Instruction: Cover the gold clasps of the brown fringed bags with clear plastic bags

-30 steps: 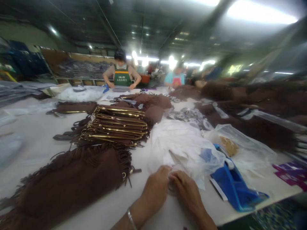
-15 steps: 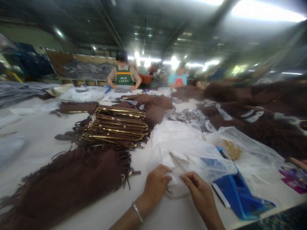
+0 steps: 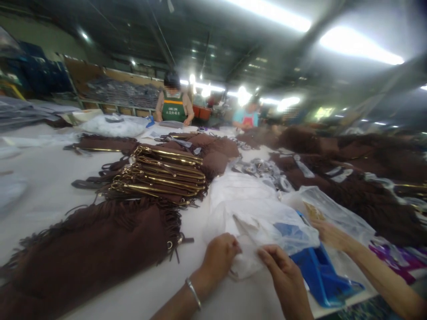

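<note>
another arm comes in

from far away, i see another person's arm (image 3: 376, 271) has come in beside the blue tray (image 3: 320, 278). i think my work has room.

my left hand (image 3: 217, 258) and right hand (image 3: 283, 269) pinch the thin cloudy piece (image 3: 247, 262) between them, over the table (image 3: 207, 306). its edges are blurry. i can't tell what the other person grips.

Ceiling lights (image 3: 362, 44) glared above us.
We faced a co-worker (image 3: 161, 106) in a green apron (image 3: 175, 114) — grey bundles (image 3: 123, 94) lay behind.
</note>
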### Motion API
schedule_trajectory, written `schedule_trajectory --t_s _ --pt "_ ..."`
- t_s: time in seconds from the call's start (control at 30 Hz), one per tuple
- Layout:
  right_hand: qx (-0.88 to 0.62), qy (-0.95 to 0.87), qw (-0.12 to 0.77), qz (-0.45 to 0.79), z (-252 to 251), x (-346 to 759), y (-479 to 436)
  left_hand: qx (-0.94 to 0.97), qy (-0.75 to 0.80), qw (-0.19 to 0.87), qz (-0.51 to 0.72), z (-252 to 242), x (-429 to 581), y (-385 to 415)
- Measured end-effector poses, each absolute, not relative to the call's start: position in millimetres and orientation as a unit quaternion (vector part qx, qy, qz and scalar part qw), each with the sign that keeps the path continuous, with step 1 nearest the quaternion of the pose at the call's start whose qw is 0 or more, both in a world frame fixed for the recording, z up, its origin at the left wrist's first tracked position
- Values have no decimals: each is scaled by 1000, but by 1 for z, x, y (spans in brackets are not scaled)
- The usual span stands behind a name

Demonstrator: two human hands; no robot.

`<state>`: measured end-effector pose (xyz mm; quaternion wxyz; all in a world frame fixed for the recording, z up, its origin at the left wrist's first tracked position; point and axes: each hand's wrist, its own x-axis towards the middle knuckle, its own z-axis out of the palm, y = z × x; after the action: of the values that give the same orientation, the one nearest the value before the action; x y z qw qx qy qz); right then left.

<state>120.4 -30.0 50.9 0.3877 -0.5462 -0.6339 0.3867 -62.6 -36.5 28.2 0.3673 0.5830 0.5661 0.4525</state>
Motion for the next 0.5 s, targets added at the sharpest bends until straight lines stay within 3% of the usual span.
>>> schedule_trajectory --t_s 0.23,0.4,0.5 --pt "-493 -535 507 463 91 132 -57 649 456 380 476 102 -76 -81" --pt "-413 -492 490 589 122 102 -76 610 509 372 480 132 -99 -118" --pt "-366 -494 429 662 117 72 -92 558 555 373 491 132 -122 -148"
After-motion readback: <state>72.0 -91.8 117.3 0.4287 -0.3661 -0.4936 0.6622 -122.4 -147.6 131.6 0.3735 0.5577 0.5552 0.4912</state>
